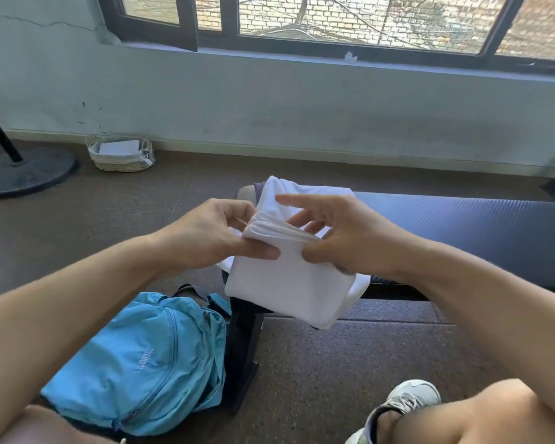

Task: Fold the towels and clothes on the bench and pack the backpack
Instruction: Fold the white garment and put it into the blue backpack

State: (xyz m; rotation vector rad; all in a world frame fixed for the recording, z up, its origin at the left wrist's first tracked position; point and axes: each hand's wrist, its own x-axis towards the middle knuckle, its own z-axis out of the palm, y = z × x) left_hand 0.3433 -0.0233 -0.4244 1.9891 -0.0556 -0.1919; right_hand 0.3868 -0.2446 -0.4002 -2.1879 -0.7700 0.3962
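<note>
A folded white towel [285,283] is held up in the air over the near end of the dark bench [481,232]. My left hand [209,232] pinches its upper left corner, thumb on the front face. My right hand [343,232] grips the stacked layers at the top right, index finger stretched out above the fold. More white cloth [289,190] lies on the bench behind the towel, with a dark piece [258,189] poking out at its left. The light blue backpack [141,363] lies on the floor below, against the bench leg, its zip shut as far as I can tell.
A wicker basket [122,153] stands by the wall at the back left, next to a round black stand base [23,171]. A white sneaker [404,402] and bare knees are at the bottom. A window runs along the wall above.
</note>
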